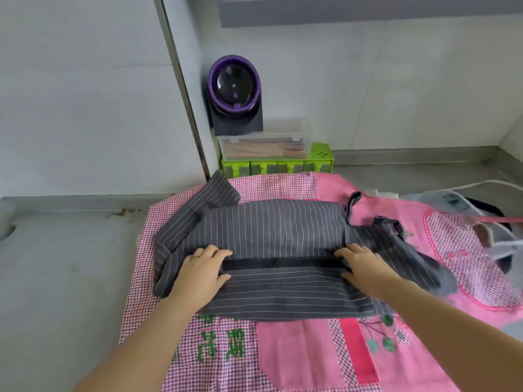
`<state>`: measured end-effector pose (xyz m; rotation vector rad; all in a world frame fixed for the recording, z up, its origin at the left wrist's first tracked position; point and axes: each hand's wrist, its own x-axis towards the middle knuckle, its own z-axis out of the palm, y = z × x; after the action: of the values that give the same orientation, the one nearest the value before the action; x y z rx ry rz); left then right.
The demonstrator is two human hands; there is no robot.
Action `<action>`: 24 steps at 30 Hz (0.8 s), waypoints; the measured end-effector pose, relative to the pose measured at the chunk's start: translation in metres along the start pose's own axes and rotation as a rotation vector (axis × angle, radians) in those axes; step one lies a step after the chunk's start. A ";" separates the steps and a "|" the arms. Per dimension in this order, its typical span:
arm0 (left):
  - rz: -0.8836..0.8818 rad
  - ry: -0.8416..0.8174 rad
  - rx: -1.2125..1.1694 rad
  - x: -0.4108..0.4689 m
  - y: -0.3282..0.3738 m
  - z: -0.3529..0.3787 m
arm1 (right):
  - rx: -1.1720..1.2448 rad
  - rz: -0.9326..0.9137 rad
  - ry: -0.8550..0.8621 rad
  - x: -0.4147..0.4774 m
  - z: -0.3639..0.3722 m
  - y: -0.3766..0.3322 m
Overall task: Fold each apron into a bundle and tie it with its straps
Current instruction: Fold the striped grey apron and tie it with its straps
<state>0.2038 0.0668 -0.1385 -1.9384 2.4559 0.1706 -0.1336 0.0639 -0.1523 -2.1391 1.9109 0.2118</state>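
A dark grey pinstriped apron (pixel 271 230) lies partly folded across a pink patterned apron (pixel 305 355) spread flat on the counter. My left hand (pixel 202 271) grips the left end of the near fold, fingers on top and thumb under the edge. At the right end of the same fold my right hand (pixel 362 267) holds the cloth the same way. A dark band of the fold shows between both hands. The grey apron's straps (pixel 382 224) trail off to the right, over the pink apron.
A grey counter (pixel 65 264) runs to the wall. At the back stand a purple-and-black appliance (pixel 235 94), a clear box (pixel 263 145) and a green rack (pixel 277 165). Grey cloth and a white cable (pixel 481 183) lie at the far right.
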 end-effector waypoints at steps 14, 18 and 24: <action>0.058 0.048 -0.056 0.019 -0.016 -0.005 | 0.069 -0.034 0.053 0.012 -0.022 0.018; 0.108 0.301 -0.197 0.017 -0.007 -0.071 | 0.168 0.034 0.206 -0.008 -0.104 0.012; 0.163 0.730 -0.178 0.031 0.020 -0.241 | 0.362 0.039 0.756 -0.050 -0.263 0.003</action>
<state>0.1913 0.0193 0.1003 -2.1511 3.1310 -0.4110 -0.1599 0.0350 0.1123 -2.0773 2.1170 -0.9913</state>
